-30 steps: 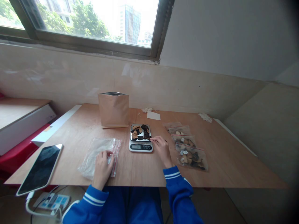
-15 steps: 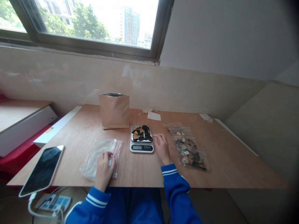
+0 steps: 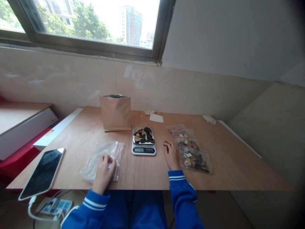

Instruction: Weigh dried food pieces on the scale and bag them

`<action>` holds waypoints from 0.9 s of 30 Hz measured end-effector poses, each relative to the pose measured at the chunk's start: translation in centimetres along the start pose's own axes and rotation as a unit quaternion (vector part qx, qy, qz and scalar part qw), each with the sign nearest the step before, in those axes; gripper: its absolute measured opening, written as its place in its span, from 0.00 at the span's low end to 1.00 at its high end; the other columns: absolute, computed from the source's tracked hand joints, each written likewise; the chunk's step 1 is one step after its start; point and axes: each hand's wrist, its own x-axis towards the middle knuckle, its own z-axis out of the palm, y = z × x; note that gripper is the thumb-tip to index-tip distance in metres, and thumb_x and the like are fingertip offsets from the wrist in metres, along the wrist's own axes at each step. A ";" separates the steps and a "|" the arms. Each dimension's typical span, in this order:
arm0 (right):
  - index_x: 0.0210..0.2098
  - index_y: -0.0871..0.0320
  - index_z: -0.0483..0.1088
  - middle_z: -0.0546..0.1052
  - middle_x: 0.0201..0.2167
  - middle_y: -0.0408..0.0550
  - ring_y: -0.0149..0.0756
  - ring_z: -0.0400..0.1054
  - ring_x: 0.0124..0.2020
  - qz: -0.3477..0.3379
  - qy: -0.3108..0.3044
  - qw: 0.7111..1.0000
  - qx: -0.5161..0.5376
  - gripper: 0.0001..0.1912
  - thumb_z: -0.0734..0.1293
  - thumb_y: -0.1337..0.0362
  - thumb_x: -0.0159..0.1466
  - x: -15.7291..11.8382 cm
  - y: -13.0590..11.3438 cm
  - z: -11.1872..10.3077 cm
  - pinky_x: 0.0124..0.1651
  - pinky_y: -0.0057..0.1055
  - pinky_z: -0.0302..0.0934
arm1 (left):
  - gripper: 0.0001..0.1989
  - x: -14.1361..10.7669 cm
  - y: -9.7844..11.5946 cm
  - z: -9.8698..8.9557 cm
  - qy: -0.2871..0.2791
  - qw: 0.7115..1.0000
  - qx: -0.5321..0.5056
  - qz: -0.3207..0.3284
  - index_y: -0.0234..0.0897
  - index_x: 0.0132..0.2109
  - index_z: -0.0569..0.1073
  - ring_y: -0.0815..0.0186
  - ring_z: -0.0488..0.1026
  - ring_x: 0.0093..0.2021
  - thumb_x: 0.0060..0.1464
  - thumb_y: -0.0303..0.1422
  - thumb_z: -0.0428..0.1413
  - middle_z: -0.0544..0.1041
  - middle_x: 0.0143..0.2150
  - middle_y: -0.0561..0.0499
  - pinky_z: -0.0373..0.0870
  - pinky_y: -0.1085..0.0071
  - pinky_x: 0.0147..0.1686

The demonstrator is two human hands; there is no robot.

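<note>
My left hand [image 3: 103, 173] grips the edge of a clear plastic zip bag [image 3: 95, 165] with a red-striped seal, which lies flat on the wooden table [image 3: 145, 175]. My right hand [image 3: 171, 156] rests on the wood with nothing in it, just left of several filled zip bags of dried slices [image 3: 194, 160]. Between my hands stands a digital kitchen scale [image 3: 143, 150], its steel tray heaped with dark and tan dried slices [image 3: 143, 135]. A kraft paper stand-up pouch [image 3: 115, 113] stands open behind the scale.
A tablet [image 3: 41, 173] lies at the table's near left corner, with a cable running down to a power strip [image 3: 54, 206] below. A white paper slip [image 3: 156, 118] and tissue scraps [image 3: 209, 119] lie along the wall side.
My right hand has drawn back from the scale's tray and moved right, closer to the filled bags. My left hand stays on the clear bag.
</note>
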 end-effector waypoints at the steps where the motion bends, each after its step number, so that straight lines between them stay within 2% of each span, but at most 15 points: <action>1: 0.40 0.58 0.73 0.73 0.44 0.55 0.44 0.66 0.47 0.004 0.000 1.000 -0.003 0.16 0.55 0.67 0.65 0.0 0.0 -0.1 0.52 0.42 0.60 | 0.10 0.0 0.0 0.0 0.001 1.000 -0.001 0.001 0.41 0.29 0.63 0.58 0.67 0.33 0.54 0.40 0.49 0.65 0.31 0.48 0.67 0.58 0.39; 6: 0.37 0.58 0.73 0.73 0.40 0.54 0.44 0.64 0.43 0.012 0.011 0.999 -0.034 0.15 0.55 0.66 0.65 -0.1 0.2 -0.1 0.49 0.42 0.59 | 0.09 -0.3 -0.3 0.4 0.008 1.000 0.011 0.020 0.40 0.30 0.63 0.58 0.66 0.34 0.56 0.39 0.48 0.65 0.31 0.48 0.66 0.58 0.39; 12: 0.46 0.59 0.72 0.73 0.40 0.55 0.46 0.62 0.43 0.024 0.033 0.997 -0.073 0.18 0.55 0.67 0.64 -0.1 0.6 0.2 0.49 0.44 0.58 | 0.11 -0.3 -0.2 0.5 0.015 0.999 0.029 0.030 0.41 0.30 0.61 0.57 0.64 0.33 0.58 0.39 0.46 0.64 0.30 0.48 0.65 0.57 0.38; 21: 0.44 0.57 0.73 0.71 0.40 0.54 0.45 0.63 0.43 0.012 0.051 0.997 -0.056 0.17 0.56 0.68 0.63 0.2 0.9 0.1 0.50 0.45 0.59 | 0.13 -0.3 0.1 0.3 0.042 0.999 0.016 -0.001 0.42 0.32 0.61 0.56 0.65 0.33 0.59 0.43 0.43 0.65 0.30 0.48 0.66 0.56 0.37; 24: 0.41 0.57 0.73 0.70 0.44 0.55 0.46 0.63 0.48 0.022 0.107 0.993 -0.035 0.14 0.57 0.66 0.63 0.3 -1.0 -0.6 0.53 0.47 0.58 | 0.14 0.2 1.7 -0.7 0.078 0.997 0.007 -0.019 0.41 0.34 0.62 0.55 0.66 0.35 0.59 0.46 0.43 0.67 0.32 0.47 0.66 0.54 0.39; 26: 0.39 0.56 0.72 0.71 0.43 0.55 0.45 0.64 0.47 0.039 0.132 0.990 0.011 0.12 0.57 0.63 0.65 0.1 -4.2 -1.3 0.52 0.46 0.58 | 0.15 0.6 3.7 -1.3 0.086 0.996 -0.020 -0.028 0.41 0.35 0.62 0.57 0.66 0.34 0.60 0.46 0.43 0.67 0.32 0.48 0.66 0.57 0.38; 27: 0.39 0.56 0.71 0.72 0.40 0.53 0.43 0.65 0.44 0.042 0.115 0.991 0.058 0.12 0.57 0.61 0.66 -0.1 -6.4 -1.5 0.50 0.43 0.59 | 0.14 0.7 4.8 -1.5 0.072 0.996 -0.042 -0.028 0.41 0.35 0.62 0.58 0.66 0.33 0.61 0.45 0.43 0.66 0.31 0.49 0.66 0.59 0.37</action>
